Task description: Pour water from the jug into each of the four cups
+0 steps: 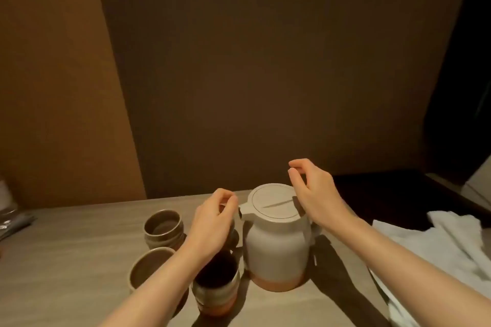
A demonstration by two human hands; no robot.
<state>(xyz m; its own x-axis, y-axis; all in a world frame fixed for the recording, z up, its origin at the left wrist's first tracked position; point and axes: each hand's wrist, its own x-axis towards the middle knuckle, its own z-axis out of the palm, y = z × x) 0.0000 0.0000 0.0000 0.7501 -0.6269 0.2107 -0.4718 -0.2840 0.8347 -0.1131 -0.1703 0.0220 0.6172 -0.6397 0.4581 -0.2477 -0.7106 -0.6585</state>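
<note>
1. The jug (276, 241) stands upright on the pale wooden table (79, 260), lid on, spout pointing left, handle on the right side. Cream body with a terracotta band at the bottom
2. Right hand (313, 194) hovers just over the lid's right edge, near the handle. Fingers loosely curled, thumb and forefinger close but not pinched, and it isn't gripping anything as far as I can see
3. Left hand (212, 223) is just left of the spout, fingers bent in toward a small dark thing that's probably the far cup (233, 231). Mostly hidden by the hand, so I can't tell if it's actually gripping it or only touching
4. Cups are all bunched left of the jug: a ribbed cup (163, 228) further back, a wider bowl-like cup (148, 268) nearer and partly under the left forearm, and a dark-inside cup (216, 287) right beside the jug's base
5. Can't tell if any of them has water in it, too dim
6. A white cloth (446, 241) lies rumpled on the right, well apart from the jug
</note>
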